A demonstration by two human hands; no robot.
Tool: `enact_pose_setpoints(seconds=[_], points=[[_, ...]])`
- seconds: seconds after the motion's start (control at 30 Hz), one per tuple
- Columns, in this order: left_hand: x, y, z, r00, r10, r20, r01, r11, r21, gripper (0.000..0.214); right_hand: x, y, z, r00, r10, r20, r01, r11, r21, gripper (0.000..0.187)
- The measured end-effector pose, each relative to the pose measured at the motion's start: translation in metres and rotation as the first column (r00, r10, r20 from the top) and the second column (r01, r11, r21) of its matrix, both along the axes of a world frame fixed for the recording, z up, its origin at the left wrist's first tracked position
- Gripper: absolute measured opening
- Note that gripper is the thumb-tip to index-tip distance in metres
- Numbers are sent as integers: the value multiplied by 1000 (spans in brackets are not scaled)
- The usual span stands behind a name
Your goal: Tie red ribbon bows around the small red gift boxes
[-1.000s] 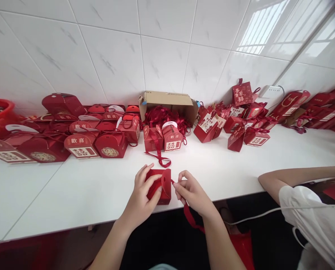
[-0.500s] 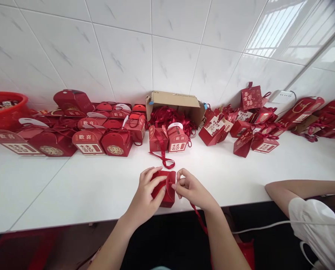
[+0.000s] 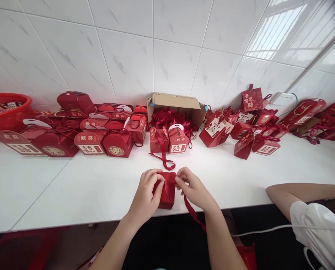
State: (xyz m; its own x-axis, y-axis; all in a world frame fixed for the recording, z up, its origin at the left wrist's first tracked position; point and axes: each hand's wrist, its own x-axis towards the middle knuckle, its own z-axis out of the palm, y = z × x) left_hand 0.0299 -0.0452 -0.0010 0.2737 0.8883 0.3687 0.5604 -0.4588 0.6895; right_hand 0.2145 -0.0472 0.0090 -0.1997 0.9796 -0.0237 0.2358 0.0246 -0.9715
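A small red gift box stands near the front edge of the white table. My left hand is wrapped round its left side, fingers curled over the top. My right hand pinches a red ribbon at the box's top right corner; the ribbon trails down past the table edge. Another loose red ribbon loop lies just behind the box.
Many red gift boxes line the tiled wall to left and right. An open cardboard box full of ribbons lies at the back centre, a red basket far left. Another person's arm rests on the table at right.
My left fingers have curled up over the box top, and my right hand has come closer to the box's top corner with the ribbon. The view has shifted slightly.
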Motion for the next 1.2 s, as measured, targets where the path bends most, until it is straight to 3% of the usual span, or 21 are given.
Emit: enact_pose_setpoints(seconds=[0.1,0.23,0.37,0.47,0.6,0.63,0.73,0.77,0.8,0.83,0.87,0.93,1.0,1.03,1.1,1.2], points=[[-1,-2,2,999,4,52,-3,1000,-9,13,4,-1,2,990,-104,94,91,986,140,19],[-1,-3,5,984,48,170,-55,998,39,12,-8,-3,9,984,-4,181,-53,949,310,26],[-4,-4,15,975,60,212,-95,983,159,11,-25,-1,17,986,22,165,-81,930,358,13],[-14,-6,22,976,70,204,-100,985,139,18,-24,-3,32,999,-40,23,26,896,444,10],[-30,-12,18,997,28,70,-27,1000,-13,35,-5,-30,65,967,-181,-179,249,823,510,15],[-33,-14,15,998,20,56,-17,999,-42,32,2,-40,73,935,-247,-254,349,764,543,18],[-36,-17,4,984,76,158,-54,989,-140,22,19,-70,90,799,-329,-503,601,457,656,17],[-35,-17,0,971,114,211,-76,980,-181,21,22,-77,92,773,-331,-542,635,390,667,16],[-35,-17,-3,954,155,256,-98,970,-225,21,23,-81,93,765,-321,-558,644,358,676,16],[-34,-17,-5,937,195,291,-117,957,-264,22,23,-82,92,776,-310,-550,631,363,686,18],[-33,-17,-6,920,230,317,-134,946,-297,24,20,-79,89,801,-299,-519,599,403,692,20],[-32,-18,-8,892,280,356,-158,929,-335,27,8,-66,80,889,-268,-372,456,586,669,23],[-31,-19,-9,870,304,389,-163,921,-354,29,-10,-46,68,972,-199,-125,235,811,536,23],[-31,-19,-9,862,308,402,-161,919,-360,30,-19,-35,61,990,-143,-1,126,867,481,22],[-32,-21,-9,853,309,420,-149,916,-371,31,-34,-16,46,976,-78,202,-13,910,414,20],[-32,-23,-9,853,303,425,-137,916,-377,31,-47,1,25,915,-35,401,-113,934,338,21]])
